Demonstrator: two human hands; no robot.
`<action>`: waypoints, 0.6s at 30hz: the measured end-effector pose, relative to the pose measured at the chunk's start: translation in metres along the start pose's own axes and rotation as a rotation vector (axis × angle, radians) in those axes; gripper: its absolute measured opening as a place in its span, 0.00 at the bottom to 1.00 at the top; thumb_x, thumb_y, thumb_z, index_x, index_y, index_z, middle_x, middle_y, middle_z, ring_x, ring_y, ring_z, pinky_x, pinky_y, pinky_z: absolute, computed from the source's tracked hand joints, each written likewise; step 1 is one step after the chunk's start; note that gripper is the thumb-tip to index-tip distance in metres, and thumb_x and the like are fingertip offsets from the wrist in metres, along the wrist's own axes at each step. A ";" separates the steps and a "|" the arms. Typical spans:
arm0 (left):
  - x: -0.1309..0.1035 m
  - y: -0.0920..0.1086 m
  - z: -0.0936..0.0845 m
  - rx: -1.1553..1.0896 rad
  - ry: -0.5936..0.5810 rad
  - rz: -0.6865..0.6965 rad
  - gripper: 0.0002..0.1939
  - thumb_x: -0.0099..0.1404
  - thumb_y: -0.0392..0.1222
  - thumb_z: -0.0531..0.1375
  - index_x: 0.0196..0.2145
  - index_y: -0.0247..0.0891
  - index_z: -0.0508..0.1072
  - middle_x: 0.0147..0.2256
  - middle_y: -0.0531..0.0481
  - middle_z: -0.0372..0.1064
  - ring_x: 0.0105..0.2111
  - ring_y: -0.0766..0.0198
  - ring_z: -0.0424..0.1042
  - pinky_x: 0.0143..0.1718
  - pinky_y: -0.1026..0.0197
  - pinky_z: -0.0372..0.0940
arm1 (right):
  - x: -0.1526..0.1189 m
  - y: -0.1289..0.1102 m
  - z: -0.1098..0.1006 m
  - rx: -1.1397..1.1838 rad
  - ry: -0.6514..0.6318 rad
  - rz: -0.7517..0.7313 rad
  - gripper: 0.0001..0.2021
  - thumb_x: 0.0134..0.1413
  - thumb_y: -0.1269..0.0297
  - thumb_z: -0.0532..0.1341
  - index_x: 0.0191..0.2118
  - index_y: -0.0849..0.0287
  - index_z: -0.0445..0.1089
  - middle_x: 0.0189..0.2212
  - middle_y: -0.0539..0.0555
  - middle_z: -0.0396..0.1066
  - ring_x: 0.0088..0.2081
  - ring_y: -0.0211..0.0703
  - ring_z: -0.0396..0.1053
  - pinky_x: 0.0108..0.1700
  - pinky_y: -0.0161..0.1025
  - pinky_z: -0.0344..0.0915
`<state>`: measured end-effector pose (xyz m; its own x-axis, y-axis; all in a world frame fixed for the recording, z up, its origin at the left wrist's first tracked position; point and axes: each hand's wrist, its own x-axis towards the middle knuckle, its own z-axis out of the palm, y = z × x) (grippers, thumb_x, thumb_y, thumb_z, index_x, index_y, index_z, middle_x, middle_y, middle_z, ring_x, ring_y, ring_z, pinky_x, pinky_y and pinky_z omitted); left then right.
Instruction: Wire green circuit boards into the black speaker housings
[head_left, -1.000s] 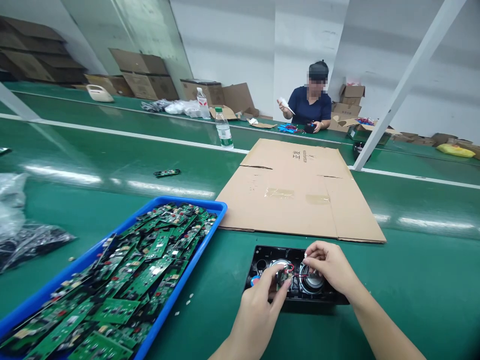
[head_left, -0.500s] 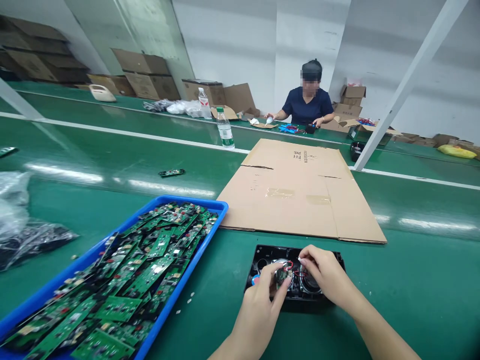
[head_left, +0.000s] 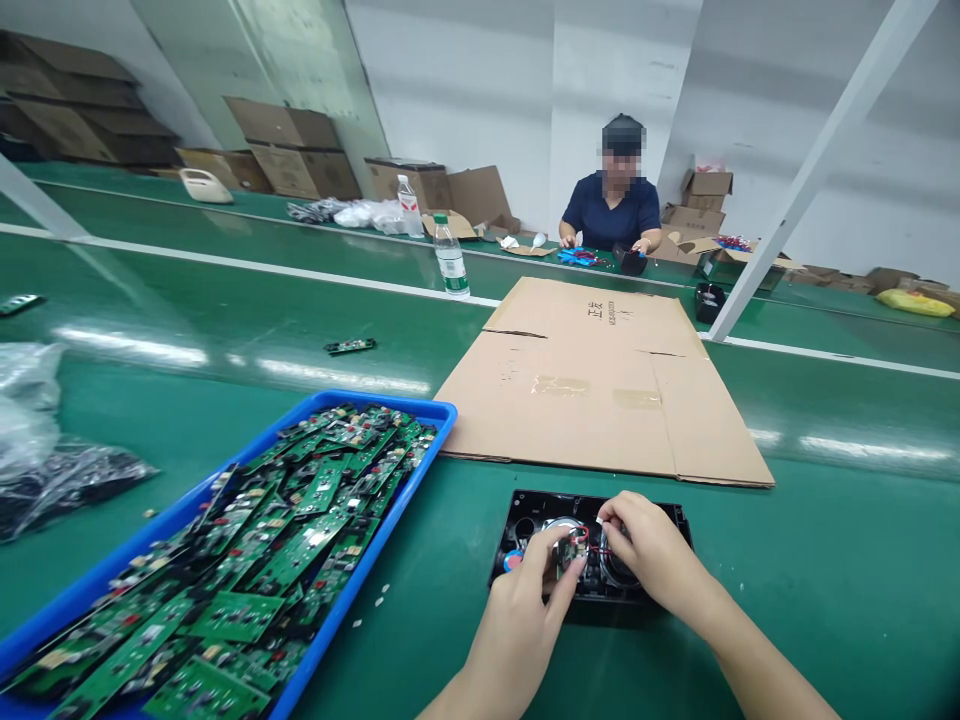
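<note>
A black plastic housing (head_left: pixel 517 515) lies on the green table in front of me, with two round speakers in it, both partly covered by my hands. My left hand (head_left: pixel 525 600) pinches a small circuit board (head_left: pixel 574 548) between thumb and fingers above the left speaker. Red wires (head_left: pixel 587 535) run from that board toward the right side of the housing. Over the right speaker, my right hand (head_left: pixel 645 545) closes its fingertips on a small white piece (head_left: pixel 600 520), perhaps a wire connector. A blue round part (head_left: pixel 514 560) shows at the housing's left end.
A blue tray (head_left: pixel 390 540) full of green circuit boards stands on my left. Beyond the housing lies a flat cardboard sheet (head_left: pixel 600 420), with a water bottle (head_left: pixel 451 260) behind it. One loose board (head_left: pixel 350 346) lies farther off. Across the table sits a co-worker (head_left: pixel 611 210).
My hands stay nearly in place, with the small board tilted slightly. Loose boards at left have shifted right; a black housing at far right shifted left. The co-worker has put down a white object.
</note>
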<state>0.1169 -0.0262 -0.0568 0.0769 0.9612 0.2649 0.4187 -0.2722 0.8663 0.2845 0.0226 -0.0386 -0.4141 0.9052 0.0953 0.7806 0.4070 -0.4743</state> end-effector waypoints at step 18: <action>0.002 0.006 -0.004 -0.118 -0.026 -0.125 0.12 0.63 0.46 0.53 0.42 0.42 0.68 0.28 0.50 0.77 0.28 0.56 0.78 0.28 0.60 0.72 | -0.006 -0.012 -0.012 -0.192 -0.133 -0.245 0.08 0.60 0.73 0.53 0.33 0.61 0.69 0.29 0.53 0.66 0.32 0.40 0.64 0.34 0.36 0.62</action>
<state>0.1163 -0.0262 -0.0495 0.0552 0.9883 0.1422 0.3176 -0.1524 0.9359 0.2831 0.0137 -0.0225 -0.6477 0.7591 0.0650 0.7193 0.6373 -0.2765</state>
